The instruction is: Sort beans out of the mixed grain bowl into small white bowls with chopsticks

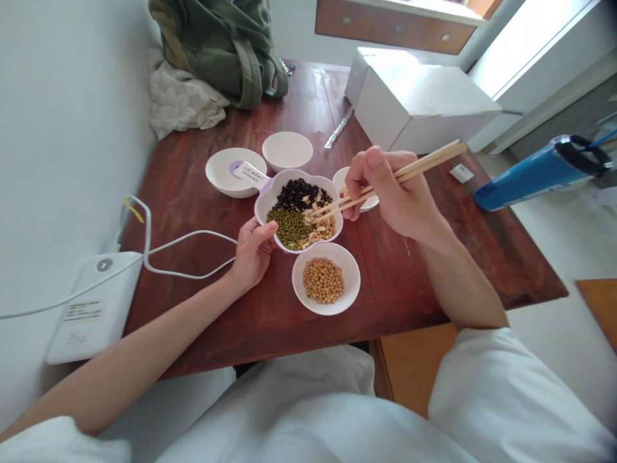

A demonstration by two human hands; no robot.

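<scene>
My left hand (256, 252) grips the near left rim of a white, flower-shaped bowl (264, 207) with a lilac edge and a labelled handle. Black beans (295, 193), green mung beans (289, 227) and pale nut pieces (322, 212) lie inside it in separate patches. My right hand (385, 186) is closed around a pair of wooden chopsticks (424, 164), whose tips touch the nut pieces. Just below stands a small white bowl (326, 308) with yellow soybeans (322, 280). Another small white bowl (370, 204) is partly hidden behind my right hand.
Two white bowls, a left one (230, 188) and a right one (288, 152), stand behind. A white box (434, 96), green bag (216, 51), blue bottle (530, 173) and white adapter (461, 173) surround the work area. A white cable (193, 234) crosses the table's left side.
</scene>
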